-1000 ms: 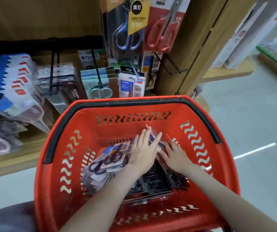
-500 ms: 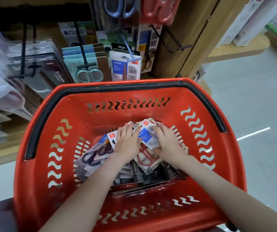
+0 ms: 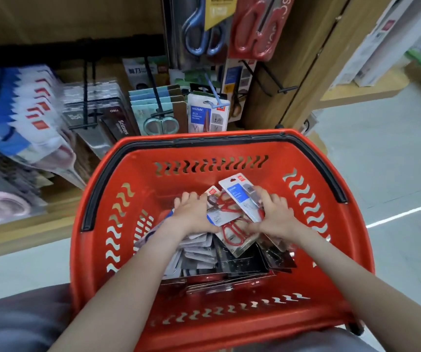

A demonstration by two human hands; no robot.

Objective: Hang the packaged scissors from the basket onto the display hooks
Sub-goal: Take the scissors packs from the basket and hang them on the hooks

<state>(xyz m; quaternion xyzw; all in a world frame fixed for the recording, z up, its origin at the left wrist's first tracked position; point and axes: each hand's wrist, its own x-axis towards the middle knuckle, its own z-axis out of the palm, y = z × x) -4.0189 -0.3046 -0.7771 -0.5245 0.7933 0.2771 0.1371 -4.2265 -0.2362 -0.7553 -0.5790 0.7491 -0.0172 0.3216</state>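
Both of my hands are inside the red basket (image 3: 331, 288), which holds several packaged scissors in a loose pile. My left hand (image 3: 194, 214) grips a white-and-blue pack of red-handled scissors (image 3: 226, 215). My right hand (image 3: 271, 214) holds the raised, tilted top pack (image 3: 237, 194), also white and blue. Darker packs (image 3: 240, 265) lie flat beneath them. Beyond the basket, a blue display hook (image 3: 213, 94) carries matching HOME packs (image 3: 208, 116).
Black hooks (image 3: 88, 97) at the left carry grey and blue-white scissor packs. Large blue and red scissors (image 3: 254, 26) hang higher up. An empty black hook (image 3: 275, 82) juts from the wooden post. A pale shop floor (image 3: 382, 174) lies to the right.
My hands went from lying flat on the pile to closing on white-and-blue packs and lifting them. The camera view has shifted, so the basket sits further right in frame.
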